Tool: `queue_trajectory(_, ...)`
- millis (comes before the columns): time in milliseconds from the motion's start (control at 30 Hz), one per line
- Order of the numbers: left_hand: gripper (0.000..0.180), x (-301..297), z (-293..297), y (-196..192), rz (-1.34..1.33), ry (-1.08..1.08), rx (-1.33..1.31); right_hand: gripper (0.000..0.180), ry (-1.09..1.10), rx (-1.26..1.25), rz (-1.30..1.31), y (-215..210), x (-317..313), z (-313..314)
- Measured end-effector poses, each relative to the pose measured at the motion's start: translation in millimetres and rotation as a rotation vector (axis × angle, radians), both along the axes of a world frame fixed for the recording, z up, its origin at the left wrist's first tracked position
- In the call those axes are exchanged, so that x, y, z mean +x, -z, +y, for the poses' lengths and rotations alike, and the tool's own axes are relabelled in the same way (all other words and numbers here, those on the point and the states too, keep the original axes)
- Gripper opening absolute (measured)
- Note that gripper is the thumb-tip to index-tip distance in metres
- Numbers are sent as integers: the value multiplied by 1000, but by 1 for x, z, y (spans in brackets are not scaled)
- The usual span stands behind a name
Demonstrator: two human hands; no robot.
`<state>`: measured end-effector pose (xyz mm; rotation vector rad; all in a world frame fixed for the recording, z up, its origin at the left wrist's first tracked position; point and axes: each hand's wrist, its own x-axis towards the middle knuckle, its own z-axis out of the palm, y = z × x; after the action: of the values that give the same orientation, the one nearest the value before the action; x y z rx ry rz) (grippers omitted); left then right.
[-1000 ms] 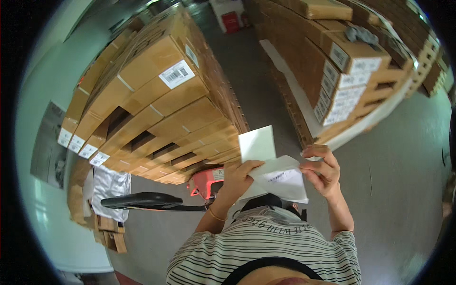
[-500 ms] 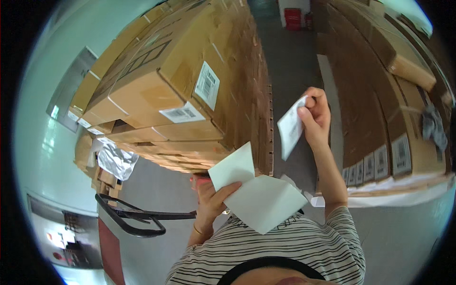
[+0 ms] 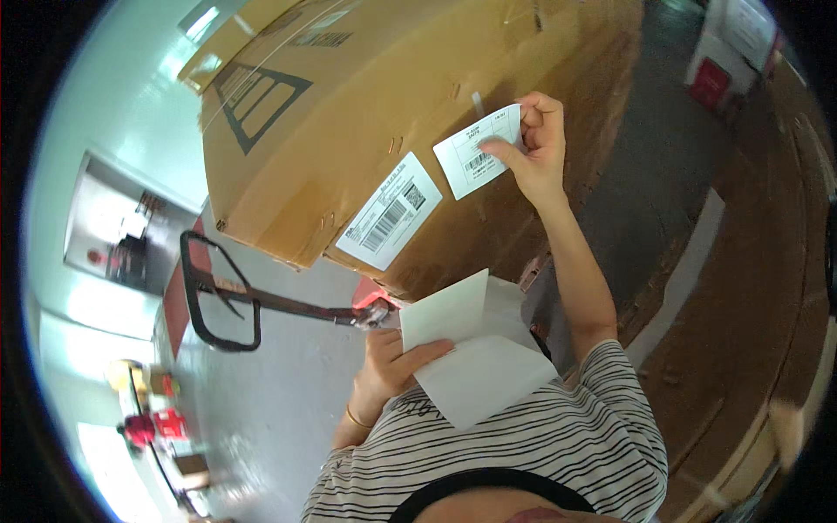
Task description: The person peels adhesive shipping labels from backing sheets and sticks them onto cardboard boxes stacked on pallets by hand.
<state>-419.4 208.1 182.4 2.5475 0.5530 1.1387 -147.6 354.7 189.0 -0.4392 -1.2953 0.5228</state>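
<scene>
My right hand is raised and pinches a white barcode label against the side of a large brown cardboard box. Just left of it, another white barcode label is stuck flat on the same box face. Lower down, close to my striped shirt, my left hand holds a folded stack of white label sheets. Part of the stack hides the left fingers.
A pallet jack with a black loop handle and red body stands below the box on the grey floor. More stacked cardboard boxes rise at the right. A red and white container sits at the far top right.
The view has closed in on the box. My right hand moved the single label up and left onto the box face. My left hand still holds the sheets near my chest.
</scene>
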Motion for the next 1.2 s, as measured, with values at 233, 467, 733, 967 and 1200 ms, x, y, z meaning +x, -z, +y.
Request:
queue_trajectory(233, 36, 41, -16, -7, 111, -198, -72, 64, -157, 99, -73, -9, 5, 13)
queue_trajectory(467, 35, 48, -19, 10, 56, -258, -115, 64, -135, 174, -122, -9, 6, 21)
queue_trajectory(733, 36, 50, -12, 0, 109, -291, -125, 63, -81, 173, -112, -9, 2, 18)
queue_trajectory(967, 34, 45, 2, 6, 46, -233, -105, 62, -87, 164, -95, -6, 4, 18)
queue_trajectory(1200, 35, 42, 6, 8, 65, -230, -118, 55, -131, 140, 34, -2, 8, 23)
